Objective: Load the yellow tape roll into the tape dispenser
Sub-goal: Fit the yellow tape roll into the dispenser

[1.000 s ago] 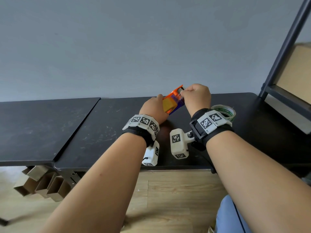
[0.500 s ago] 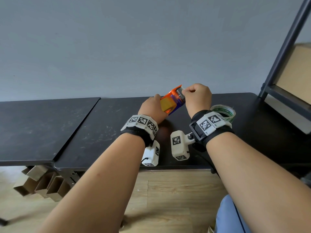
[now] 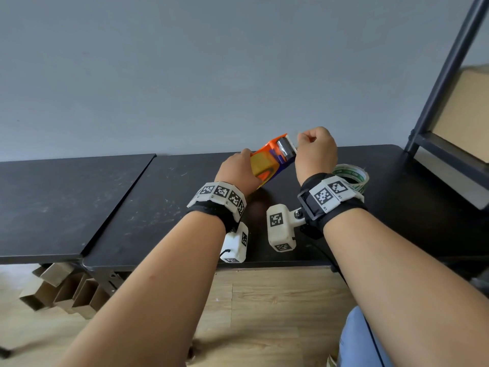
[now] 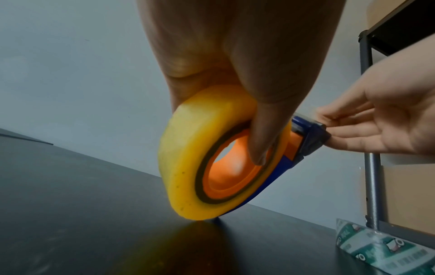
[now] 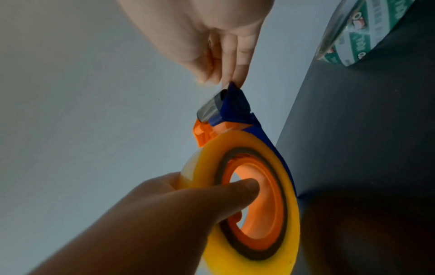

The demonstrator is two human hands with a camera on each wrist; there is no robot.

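Note:
The yellow tape roll sits on the orange hub of the orange and blue tape dispenser, which is tilted up over the black table. My left hand grips the roll, with the thumb reaching into the hub and the fingers over the rim. My right hand pinches the dispenser's front head by the grey roller. The roll's lower edge touches the table in the left wrist view. I cannot tell whether a tape end lies between the right fingers.
A second tape roll with green print lies on the table just right of my right wrist. A dark metal shelf rack holding cardboard stands at the right. Open cardboard tubes lie under the table at the left.
The dispenser's head has lifted and turned, so the grey roller now faces me. My right hand rose slightly with it. The left hand kept its grip on the roll.

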